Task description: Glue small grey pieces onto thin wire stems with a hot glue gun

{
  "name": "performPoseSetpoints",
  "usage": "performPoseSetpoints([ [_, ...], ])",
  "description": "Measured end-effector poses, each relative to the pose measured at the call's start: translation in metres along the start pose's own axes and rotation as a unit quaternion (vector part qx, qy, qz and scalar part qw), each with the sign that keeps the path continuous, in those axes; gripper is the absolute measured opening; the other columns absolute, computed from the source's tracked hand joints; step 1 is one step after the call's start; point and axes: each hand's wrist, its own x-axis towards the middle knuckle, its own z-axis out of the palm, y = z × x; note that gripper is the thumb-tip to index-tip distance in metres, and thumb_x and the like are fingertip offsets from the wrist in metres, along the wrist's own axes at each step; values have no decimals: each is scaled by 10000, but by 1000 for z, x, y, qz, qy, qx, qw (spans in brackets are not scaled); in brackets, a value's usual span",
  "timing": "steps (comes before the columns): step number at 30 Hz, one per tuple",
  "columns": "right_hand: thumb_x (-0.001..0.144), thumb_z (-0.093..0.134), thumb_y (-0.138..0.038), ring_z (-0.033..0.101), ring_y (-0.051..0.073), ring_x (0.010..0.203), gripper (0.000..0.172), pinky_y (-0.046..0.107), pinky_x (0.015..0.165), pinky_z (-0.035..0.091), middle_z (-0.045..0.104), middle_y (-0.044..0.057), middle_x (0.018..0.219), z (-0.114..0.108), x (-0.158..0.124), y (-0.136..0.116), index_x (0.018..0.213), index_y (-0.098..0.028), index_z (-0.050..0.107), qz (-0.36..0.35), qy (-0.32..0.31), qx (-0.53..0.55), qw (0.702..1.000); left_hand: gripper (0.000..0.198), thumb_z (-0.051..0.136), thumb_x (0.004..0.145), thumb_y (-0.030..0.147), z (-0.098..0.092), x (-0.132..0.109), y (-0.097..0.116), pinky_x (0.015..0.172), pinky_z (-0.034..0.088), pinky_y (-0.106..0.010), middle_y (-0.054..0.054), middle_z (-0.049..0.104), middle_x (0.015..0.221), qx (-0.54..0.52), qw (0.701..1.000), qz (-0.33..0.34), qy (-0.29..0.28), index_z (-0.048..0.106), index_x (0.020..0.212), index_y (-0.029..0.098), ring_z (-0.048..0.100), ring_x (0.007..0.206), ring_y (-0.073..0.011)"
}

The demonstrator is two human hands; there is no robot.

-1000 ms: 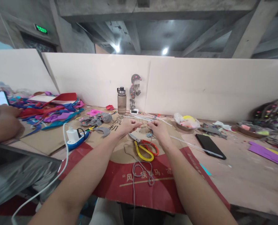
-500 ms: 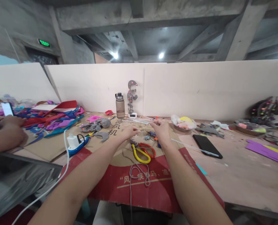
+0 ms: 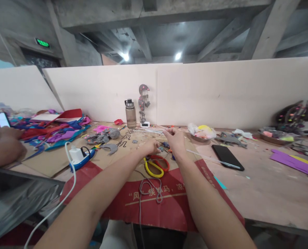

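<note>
My left hand [image 3: 151,147] is closed, fingertips drawn together over small blue and grey bits [image 3: 165,145]. Whatever it pinches is too small to make out. Farther right, the thumb and fingers of my right hand [image 3: 175,137] meet beside thin pale strips [image 3: 154,130] lying at the back of the cardboard; I cannot tell what is between them. Below my left hand lie scissors [image 3: 154,172] with one yellow and one red handle. A loop of grey cord [image 3: 151,188] trails from there over the printed cardboard [image 3: 112,204] and off the front edge.
At the left are a blue power strip [image 3: 82,160] with a white cable, felt scraps [image 3: 57,129] and another person's hand [image 3: 8,141]. A bottle [image 3: 130,116] and a grey moon-shaped hanging ornament [image 3: 143,100] stand behind. A black phone [image 3: 227,157] and a bowl [image 3: 202,135] are at right.
My left hand has shifted slightly right and down, and its fingers have curled in towards the small bits. My right hand remains near the strips. The whole view has shifted a little.
</note>
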Motion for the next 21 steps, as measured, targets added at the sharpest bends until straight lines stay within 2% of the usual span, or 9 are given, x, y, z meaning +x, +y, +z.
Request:
performPoseSetpoints([
  [4,693,580,-357,403,123,565,174,254,569,319,469,-41,577,0,-2,-3,675,-185,593,2,-12,-10,1000,239,706,509,99,5,-1,4,500,295,-247,67,368,385,36,998,-54,9,491,446,183,352,456,-98],
  [7,709,568,-332,414,125,570,144,254,576,323,466,-43,586,1,-3,-2,688,-191,580,1,-24,-17,1000,203,714,552,129,1,-4,6,508,311,-243,56,447,445,15,997,-77,24,519,521,177,407,484,-104],
  [10,725,547,-319,418,125,582,127,255,588,332,476,-39,607,3,-3,-2,699,-195,553,-8,-32,-18,999,155,699,636,186,-10,-6,5,519,354,-231,47,525,528,-40,995,-84,32,546,655,171,466,502,-102],
  [13,738,521,-313,428,131,609,116,254,608,347,509,-27,642,4,-5,-4,699,-205,521,-26,-41,-20,999,155,676,682,221,-26,-10,2,510,366,-216,54,538,561,-140,987,-78,31,570,780,166,474,493,-85],
  [17,746,500,-322,443,134,628,122,256,621,354,525,-19,669,8,-8,-6,712,-205,506,-46,-59,-8,997,183,696,668,270,-41,-24,0,501,350,-200,36,549,584,-273,960,-55,33,587,742,143,471,502,-66],
  [21,751,500,-333,425,125,605,140,257,615,352,490,-32,643,15,-11,-1,701,-202,497,-63,-87,0,994,228,707,670,316,-44,-40,-3,476,333,-197,33,543,562,-327,943,-56,33,573,711,136,460,477,-58],
])
